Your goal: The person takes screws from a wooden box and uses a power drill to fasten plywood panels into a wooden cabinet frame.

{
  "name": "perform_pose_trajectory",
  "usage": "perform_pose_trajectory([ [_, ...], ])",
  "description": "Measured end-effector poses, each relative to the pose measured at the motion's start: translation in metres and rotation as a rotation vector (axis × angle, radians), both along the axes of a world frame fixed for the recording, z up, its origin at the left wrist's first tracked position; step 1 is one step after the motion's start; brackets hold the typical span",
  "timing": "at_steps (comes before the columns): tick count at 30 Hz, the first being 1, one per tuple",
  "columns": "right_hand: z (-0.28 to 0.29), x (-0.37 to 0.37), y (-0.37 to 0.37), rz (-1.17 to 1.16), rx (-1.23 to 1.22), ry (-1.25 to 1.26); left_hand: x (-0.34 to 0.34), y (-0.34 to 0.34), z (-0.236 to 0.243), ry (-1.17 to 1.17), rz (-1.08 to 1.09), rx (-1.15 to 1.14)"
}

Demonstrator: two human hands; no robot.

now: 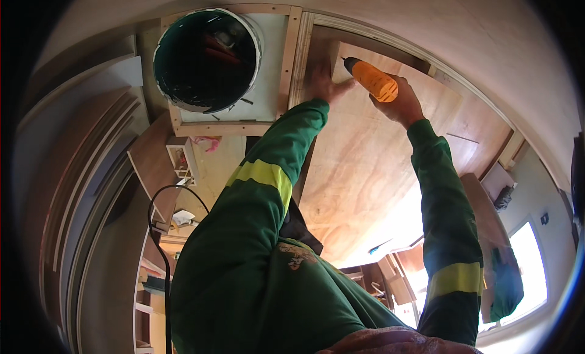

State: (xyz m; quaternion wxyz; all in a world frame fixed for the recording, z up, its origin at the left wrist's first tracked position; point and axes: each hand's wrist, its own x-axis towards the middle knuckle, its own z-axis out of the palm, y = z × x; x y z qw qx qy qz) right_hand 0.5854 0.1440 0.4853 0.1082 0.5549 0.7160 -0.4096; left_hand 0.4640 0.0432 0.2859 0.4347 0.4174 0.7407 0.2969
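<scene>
My right hand (402, 104) is wrapped round an orange and black power drill (373, 79). The drill points to the far left, its thin bit over a large plywood panel (365, 159). Close by, my left hand (329, 85) lies at the panel's left part, near an upright wooden edge. Its thumb stretches toward the drill, and its other fingers are dim and partly blurred in shadow. Whether the bit touches the wood I cannot tell.
Left of my left hand, a large bucket (167, 67) with a paint-smeared rim stands on a white panel with a wooden frame (222, 129). Several boards (91, 165) lean at the far left. A black cable (159, 250) hangs beside my left arm. A bright window (527, 268) is at right.
</scene>
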Motion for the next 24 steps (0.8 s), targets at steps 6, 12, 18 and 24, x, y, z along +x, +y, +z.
perform_pose_trajectory([
  [6,-0.003,0.001,0.011,0.039,-0.010,-0.014,-0.006,0.005,0.016,-0.082,-0.030,-0.100],
  [12,-0.006,0.000,0.011,0.049,0.009,0.038,0.003,0.003,-0.002,-0.030,-0.010,-0.074],
  [18,-0.008,-0.005,0.022,0.264,0.034,-0.053,0.009,-0.003,-0.020,-0.014,0.030,0.040],
  [24,0.006,0.005,0.039,0.571,0.208,-0.169,0.011,0.003,-0.021,-0.166,0.043,0.023],
])
